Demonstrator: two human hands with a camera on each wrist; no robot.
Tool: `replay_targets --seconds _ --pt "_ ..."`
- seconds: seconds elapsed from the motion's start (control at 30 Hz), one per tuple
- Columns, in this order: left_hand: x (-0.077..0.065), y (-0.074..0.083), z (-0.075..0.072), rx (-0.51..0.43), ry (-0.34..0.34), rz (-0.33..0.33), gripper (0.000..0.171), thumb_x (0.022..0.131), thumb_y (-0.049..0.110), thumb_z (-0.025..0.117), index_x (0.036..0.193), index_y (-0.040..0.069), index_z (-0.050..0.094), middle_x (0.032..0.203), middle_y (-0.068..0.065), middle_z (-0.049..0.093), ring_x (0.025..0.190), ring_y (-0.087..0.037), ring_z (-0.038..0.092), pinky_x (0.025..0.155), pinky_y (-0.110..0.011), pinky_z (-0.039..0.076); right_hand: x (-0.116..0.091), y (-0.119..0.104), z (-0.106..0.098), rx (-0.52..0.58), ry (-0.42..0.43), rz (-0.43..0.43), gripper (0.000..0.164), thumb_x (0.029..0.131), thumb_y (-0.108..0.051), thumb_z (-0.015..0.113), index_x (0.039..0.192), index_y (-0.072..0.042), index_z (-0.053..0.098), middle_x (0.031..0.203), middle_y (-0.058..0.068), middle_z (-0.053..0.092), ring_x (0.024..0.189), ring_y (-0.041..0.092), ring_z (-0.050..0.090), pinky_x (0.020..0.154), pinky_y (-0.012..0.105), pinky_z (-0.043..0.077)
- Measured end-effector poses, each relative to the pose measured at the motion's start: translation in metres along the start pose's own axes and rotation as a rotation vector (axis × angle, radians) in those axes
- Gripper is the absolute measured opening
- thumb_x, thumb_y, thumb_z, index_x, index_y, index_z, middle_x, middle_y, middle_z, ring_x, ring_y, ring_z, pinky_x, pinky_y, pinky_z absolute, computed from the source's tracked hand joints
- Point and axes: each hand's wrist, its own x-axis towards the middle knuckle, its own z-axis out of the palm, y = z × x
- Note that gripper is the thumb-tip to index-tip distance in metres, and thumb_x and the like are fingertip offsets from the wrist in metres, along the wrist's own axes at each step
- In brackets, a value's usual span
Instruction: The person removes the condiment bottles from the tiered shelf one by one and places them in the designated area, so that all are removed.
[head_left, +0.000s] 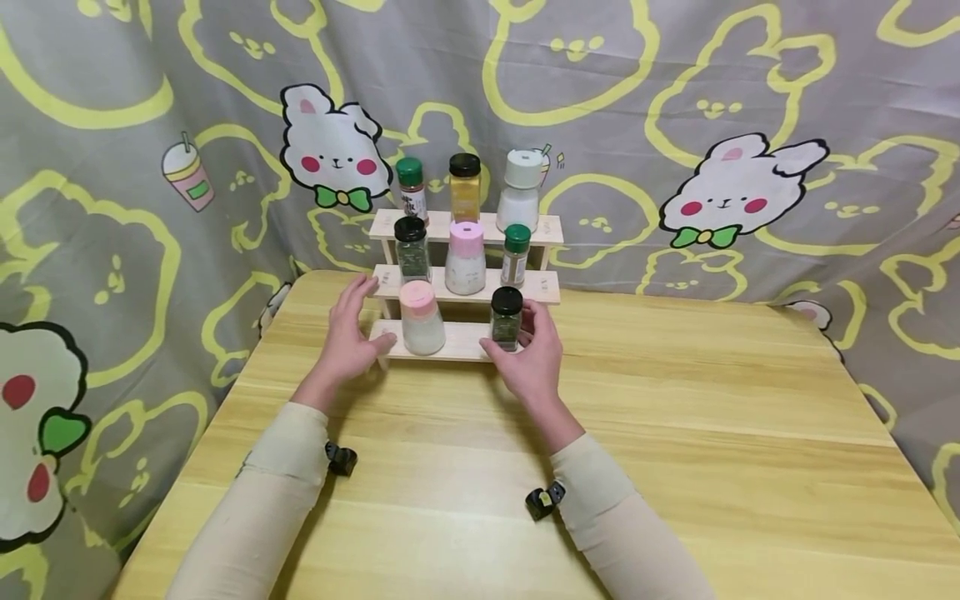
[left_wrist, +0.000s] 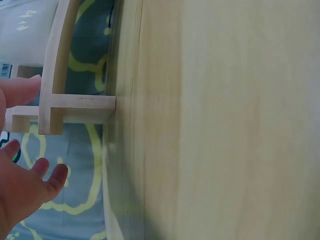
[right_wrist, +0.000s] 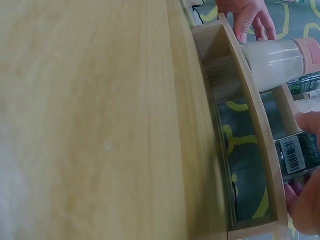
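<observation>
Pale sleeves (head_left: 247,517) come nearest, each with a small black device (head_left: 536,504) at the wrist. Beyond them, the right hand (head_left: 534,357) holds a black-lidded jar (head_left: 506,322) of something green between thumb and fingers, at the right end of the lowest step of a wooden rack (head_left: 465,340). Left of that grip, on the same step, stands a pink-lidded jar (head_left: 423,327). Further left, the left hand (head_left: 345,335) holds nothing, thumb and fingers spread wide beside the rack's left end. Behind the grip, two higher steps bear six more containers (head_left: 466,267); the wooden table (head_left: 450,500) spreads out below it.
</observation>
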Motion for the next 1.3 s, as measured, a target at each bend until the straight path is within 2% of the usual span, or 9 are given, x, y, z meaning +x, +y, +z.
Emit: replay_targets --seconds 0.23,0.4,0.53,0.67,0.7,0.77,0.97,1.1,1.3 --pt "0.004 -0.003 0.003 0.003 -0.008 0.014 0.094 0.072 -0.004 0.081 0.153 0.009 0.036 0.163 -0.01 0.018 0.144 -0.04 0.016 0.112 -0.063 0.013 0.001 0.001 0.0 0.006 0.03 -0.003 0.069 0.07 -0.011 0.092 0.127 -0.011 0.055 0.113 0.006 0.06 0.1 0.02 0.063 0.085 0.032 0.055" --pt "0.003 -0.006 0.005 -0.007 -0.02 -0.001 0.093 0.075 -0.003 0.08 0.155 0.013 0.035 0.162 -0.012 0.021 0.144 -0.039 0.019 0.113 -0.061 0.013 0.001 0.002 0.001 0.004 0.038 0.011 0.066 0.071 -0.011 0.092 0.126 -0.011 0.055 0.113 0.005 0.061 0.101 0.019 0.063 0.085 0.032 0.054" --pt "0.0 -0.008 0.005 -0.058 -0.031 -0.06 0.093 0.078 -0.004 0.078 0.156 0.018 0.032 0.16 -0.011 0.026 0.139 -0.043 0.028 0.111 -0.06 0.024 0.001 0.002 0.003 0.012 0.039 0.017 0.065 0.071 -0.011 0.092 0.125 -0.012 0.056 0.112 0.004 0.063 0.1 0.019 0.064 0.084 0.033 0.055" --pt "-0.004 -0.008 0.005 -0.154 -0.055 -0.131 0.092 0.083 -0.006 0.073 0.158 0.025 0.028 0.16 -0.006 0.026 0.136 -0.044 0.034 0.109 -0.056 0.031 0.0 0.002 0.005 0.011 0.041 0.021 0.063 0.07 -0.011 0.092 0.123 -0.013 0.057 0.111 0.002 0.065 0.099 0.017 0.064 0.082 0.032 0.055" --pt "-0.005 -0.004 0.004 -0.184 -0.063 -0.148 0.092 0.084 -0.008 0.071 0.158 0.023 0.027 0.16 -0.009 0.025 0.137 -0.044 0.034 0.109 -0.056 0.032 0.0 0.003 0.006 0.015 0.041 0.022 0.063 0.07 -0.012 0.092 0.123 -0.014 0.057 0.11 0.002 0.065 0.098 0.017 0.064 0.082 0.031 0.055" --pt "-0.006 -0.004 0.005 -0.251 -0.063 -0.164 0.091 0.085 -0.011 0.069 0.158 0.023 0.026 0.159 -0.013 0.024 0.136 -0.044 0.035 0.11 -0.055 0.031 -0.001 0.004 0.007 0.028 0.041 0.027 0.063 0.07 -0.012 0.093 0.122 -0.015 0.058 0.109 0.001 0.065 0.098 0.016 0.063 0.082 0.031 0.055" --pt "-0.007 0.002 0.007 -0.42 -0.058 -0.171 0.09 0.082 -0.022 0.061 0.156 0.011 0.023 0.151 -0.027 0.026 0.133 -0.047 0.037 0.11 -0.055 0.029 -0.003 0.006 0.006 0.083 0.059 0.041 0.062 0.068 -0.011 0.093 0.121 -0.015 0.06 0.106 0.003 0.065 0.097 0.018 0.064 0.082 0.034 0.055" --pt "-0.008 0.019 0.004 -0.45 -0.068 -0.182 0.087 0.081 -0.024 0.059 0.155 0.005 0.022 0.148 -0.032 0.028 0.133 -0.049 0.035 0.111 -0.055 0.027 -0.003 0.006 0.005 0.108 0.071 0.036 0.063 0.067 -0.01 0.094 0.12 -0.013 0.061 0.106 0.004 0.066 0.097 0.02 0.064 0.082 0.035 0.056" --pt "-0.006 0.025 0.003 -0.449 -0.073 -0.196 0.086 0.083 -0.023 0.058 0.155 0.005 0.022 0.15 -0.031 0.03 0.134 -0.048 0.034 0.113 -0.053 0.025 -0.002 0.006 0.004 0.112 0.078 0.026 0.063 0.066 -0.01 0.094 0.121 -0.013 0.062 0.107 0.004 0.065 0.097 0.02 0.064 0.082 0.034 0.056"
